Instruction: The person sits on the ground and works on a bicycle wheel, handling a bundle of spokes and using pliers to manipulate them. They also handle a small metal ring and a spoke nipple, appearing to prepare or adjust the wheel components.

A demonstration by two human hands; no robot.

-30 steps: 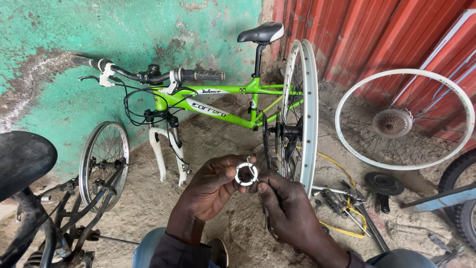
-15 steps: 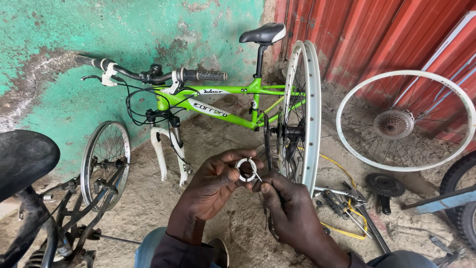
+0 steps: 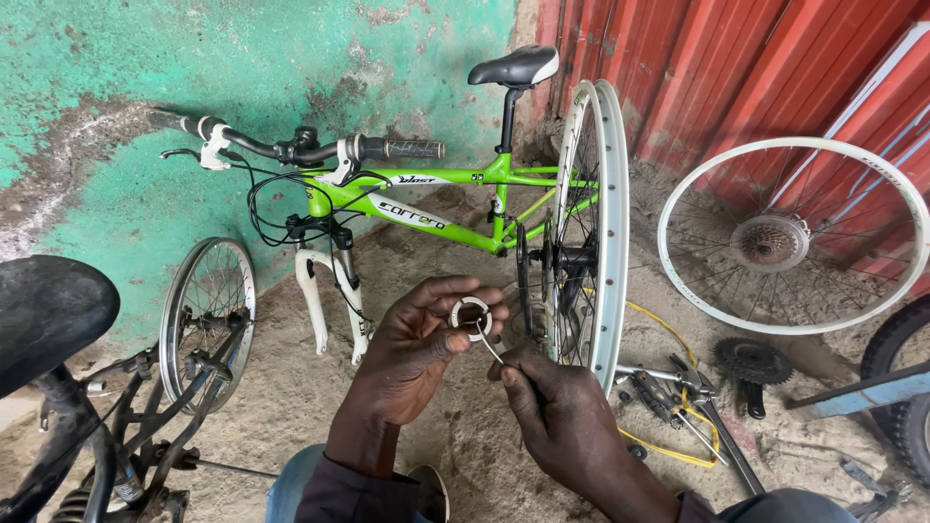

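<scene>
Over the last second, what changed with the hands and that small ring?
The left hand raised the small metal ring slightly. The right hand shifted lower, bringing a thin pointed tool to the ring's lower edge. Green bicycle and loose wheel stayed put.

A small silver ring (image 3: 471, 315) with a hole in the middle is held up on edge, and a thin metal pick (image 3: 490, 348) touches its lower rim.

The ring (image 3: 471, 316) is held before the bicycle (image 3: 426, 208), a loose wheel (image 3: 792, 235) leaning to its right against the wall (image 3: 736, 68).
</scene>
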